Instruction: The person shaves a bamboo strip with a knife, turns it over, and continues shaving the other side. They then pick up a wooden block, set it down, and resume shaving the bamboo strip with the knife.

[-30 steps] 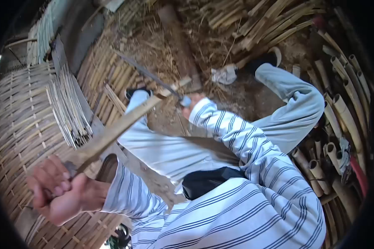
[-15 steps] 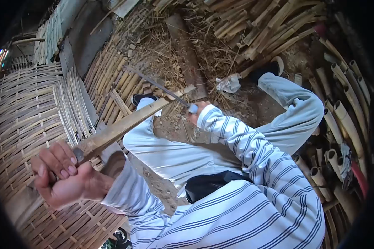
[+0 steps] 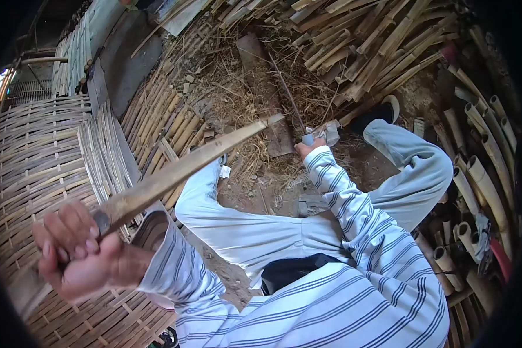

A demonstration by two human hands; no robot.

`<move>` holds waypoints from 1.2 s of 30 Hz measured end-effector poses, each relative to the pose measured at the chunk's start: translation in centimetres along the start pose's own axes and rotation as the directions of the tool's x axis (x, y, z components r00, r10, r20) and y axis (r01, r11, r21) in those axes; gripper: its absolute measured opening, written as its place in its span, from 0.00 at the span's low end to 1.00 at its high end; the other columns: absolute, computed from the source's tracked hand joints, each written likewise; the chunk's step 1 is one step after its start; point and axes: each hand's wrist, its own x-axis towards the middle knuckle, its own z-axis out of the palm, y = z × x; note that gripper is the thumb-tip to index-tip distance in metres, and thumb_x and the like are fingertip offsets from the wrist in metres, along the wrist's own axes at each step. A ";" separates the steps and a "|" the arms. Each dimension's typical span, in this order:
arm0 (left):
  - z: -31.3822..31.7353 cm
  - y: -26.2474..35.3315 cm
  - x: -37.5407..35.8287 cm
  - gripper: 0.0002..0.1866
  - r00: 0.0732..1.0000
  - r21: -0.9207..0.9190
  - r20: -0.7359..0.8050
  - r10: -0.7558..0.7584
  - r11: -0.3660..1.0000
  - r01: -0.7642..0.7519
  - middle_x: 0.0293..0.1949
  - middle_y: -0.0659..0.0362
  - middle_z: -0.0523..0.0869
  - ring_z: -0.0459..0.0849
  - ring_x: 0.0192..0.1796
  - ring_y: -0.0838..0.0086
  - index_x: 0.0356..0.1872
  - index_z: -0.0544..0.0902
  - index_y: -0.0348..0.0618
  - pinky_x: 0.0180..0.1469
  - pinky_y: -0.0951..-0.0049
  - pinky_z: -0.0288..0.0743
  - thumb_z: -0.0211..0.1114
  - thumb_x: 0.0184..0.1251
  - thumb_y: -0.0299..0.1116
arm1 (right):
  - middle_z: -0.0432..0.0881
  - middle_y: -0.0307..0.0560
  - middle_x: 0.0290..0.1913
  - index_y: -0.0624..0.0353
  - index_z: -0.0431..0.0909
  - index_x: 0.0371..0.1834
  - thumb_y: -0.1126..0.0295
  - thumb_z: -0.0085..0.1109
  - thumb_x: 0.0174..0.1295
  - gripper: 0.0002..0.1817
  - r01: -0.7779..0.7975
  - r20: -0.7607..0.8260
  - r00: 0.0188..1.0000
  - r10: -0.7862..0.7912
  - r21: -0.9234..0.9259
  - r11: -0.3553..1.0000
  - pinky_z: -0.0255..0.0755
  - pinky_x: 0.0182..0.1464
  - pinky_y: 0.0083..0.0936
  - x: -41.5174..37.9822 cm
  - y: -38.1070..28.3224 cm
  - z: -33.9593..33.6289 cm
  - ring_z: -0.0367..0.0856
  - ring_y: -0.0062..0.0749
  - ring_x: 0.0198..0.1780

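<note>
At the lower left my left hand [image 3: 81,255] is wrapped round the near end of a long split bamboo piece [image 3: 174,174]. The piece points up and right, narrowing to a pale tip over the ground. My right hand [image 3: 310,146] is closed on the light handle of a long thin blade [image 3: 287,90], beyond my lap. The blade points up and slightly left, apart from the bamboo tip. Below it a flat wooden board [image 3: 264,93] lies among shavings.
Woven bamboo panel [image 3: 35,168] at the left. Split bamboo strips [image 3: 383,40] are piled at the top right, with bamboo tubes [image 3: 481,174] down the right side. Crumpled plastic [image 3: 332,132] lies beside my right hand. My legs are bent, spread on the ground.
My right hand has moved right with the blade, which has swung from lying across the bamboo to pointing upward, clear of it. The bamboo's tip has shifted slightly up and right.
</note>
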 end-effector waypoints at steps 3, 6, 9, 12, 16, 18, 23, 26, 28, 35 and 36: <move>0.2 0.7 -1.2 0.12 1.000 0.022 0.001 0.003 1.000 -0.003 0.09 0.66 0.60 0.55 0.10 0.82 0.15 0.59 0.51 0.15 0.80 0.52 0.51 0.53 0.31 | 0.83 0.64 0.40 0.70 0.80 0.44 0.57 0.66 0.47 0.27 -0.007 -0.030 1.000 0.007 0.020 1.000 0.76 0.47 0.37 1.0 0.3 -0.1 0.83 0.53 0.43; 0.8 -0.7 -2.2 0.12 0.997 0.100 -0.076 0.002 0.995 0.005 0.09 0.65 0.60 0.54 0.09 0.82 0.14 0.59 0.51 0.15 0.81 0.51 0.51 0.53 0.31 | 0.84 0.65 0.36 0.74 0.79 0.43 0.56 0.68 0.46 0.29 0.041 -0.145 0.988 -0.042 -0.013 0.999 0.76 0.46 0.37 -0.1 0.1 0.3 0.84 0.53 0.43; 0.8 -1.1 -2.6 0.13 0.996 0.080 -0.091 -0.019 0.996 0.026 0.09 0.65 0.59 0.53 0.09 0.82 0.14 0.58 0.51 0.15 0.82 0.50 0.51 0.53 0.31 | 0.83 0.58 0.26 0.69 0.79 0.40 0.46 0.60 0.56 0.30 0.250 0.024 0.968 -0.250 0.007 0.968 0.77 0.39 0.36 -5.1 -3.9 -3.0 0.84 0.47 0.33; 0.8 -1.7 -1.9 0.13 0.993 0.076 -0.115 -0.010 0.997 0.019 0.08 0.65 0.59 0.53 0.09 0.82 0.14 0.58 0.51 0.15 0.81 0.50 0.51 0.53 0.31 | 0.79 0.53 0.20 0.65 0.78 0.34 0.41 0.51 0.62 0.31 0.428 -0.058 0.903 -0.426 0.219 0.877 0.76 0.33 0.32 -9.4 -5.6 -4.4 0.82 0.45 0.25; 1.0 -2.1 -1.5 0.11 0.998 0.013 -0.011 -0.057 0.998 0.057 0.09 0.66 0.59 0.54 0.09 0.82 0.15 0.60 0.50 0.15 0.82 0.52 0.49 0.54 0.31 | 0.79 0.57 0.27 0.67 0.76 0.32 0.39 0.43 0.65 0.34 0.500 0.030 0.857 -0.514 0.189 0.845 0.72 0.30 0.38 -7.2 -0.4 -0.3 0.78 0.46 0.24; 3.1 -2.5 -2.6 0.11 0.982 0.166 -0.186 0.039 0.986 -0.008 0.10 0.65 0.60 0.55 0.10 0.82 0.15 0.60 0.50 0.15 0.82 0.55 0.48 0.55 0.29 | 0.80 0.71 0.42 0.69 0.80 0.41 0.34 0.39 0.62 0.41 0.043 0.198 0.980 0.026 -0.337 0.941 0.72 0.49 0.46 -2.5 2.3 3.6 0.79 0.64 0.45; 1.7 -5.0 -3.9 0.09 0.993 0.036 -0.001 -0.119 0.992 0.119 0.11 0.64 0.62 0.56 0.11 0.80 0.17 0.61 0.48 0.14 0.79 0.56 0.47 0.55 0.29 | 0.81 0.70 0.37 0.65 0.82 0.37 0.33 0.35 0.63 0.41 0.112 0.135 0.987 -0.088 -0.186 0.976 0.70 0.48 0.44 -0.1 1.5 4.0 0.79 0.61 0.44; 2.9 -1.0 -2.1 0.11 0.999 -0.019 -0.045 -0.027 0.999 0.026 0.11 0.64 0.62 0.56 0.11 0.81 0.16 0.61 0.48 0.15 0.79 0.57 0.48 0.57 0.29 | 0.80 0.65 0.29 0.65 0.81 0.31 0.35 0.39 0.63 0.38 0.248 0.124 0.959 -0.254 0.063 0.967 0.71 0.42 0.41 -3.7 -2.5 -0.3 0.80 0.56 0.36; 3.1 3.0 -0.9 0.11 0.998 -0.003 0.003 0.058 0.998 -0.058 0.11 0.64 0.62 0.55 0.11 0.82 0.16 0.62 0.49 0.16 0.80 0.58 0.49 0.57 0.28 | 0.81 0.65 0.32 0.66 0.80 0.34 0.32 0.40 0.61 0.40 0.290 0.083 0.947 -0.310 0.191 0.938 0.73 0.42 0.41 -3.3 -3.5 -0.7 0.81 0.57 0.38; 1.5 8.0 0.1 0.12 0.968 -0.051 0.250 -0.021 0.998 0.035 0.12 0.65 0.64 0.58 0.11 0.83 0.16 0.62 0.50 0.16 0.82 0.57 0.51 0.57 0.28 | 0.82 0.63 0.41 0.65 0.72 0.53 0.42 0.63 0.52 0.37 0.309 -0.234 0.929 -0.288 0.058 0.949 0.75 0.46 0.37 0.1 -0.1 -4.0 0.82 0.51 0.44; 1.9 7.6 -0.1 0.12 0.963 -0.034 0.269 -0.012 0.999 0.023 0.12 0.66 0.64 0.60 0.11 0.83 0.16 0.62 0.51 0.16 0.82 0.58 0.51 0.57 0.28 | 0.82 0.63 0.42 0.64 0.73 0.53 0.40 0.62 0.53 0.37 0.256 -0.235 0.944 -0.232 0.076 0.964 0.74 0.47 0.38 0.0 0.7 -4.7 0.82 0.53 0.45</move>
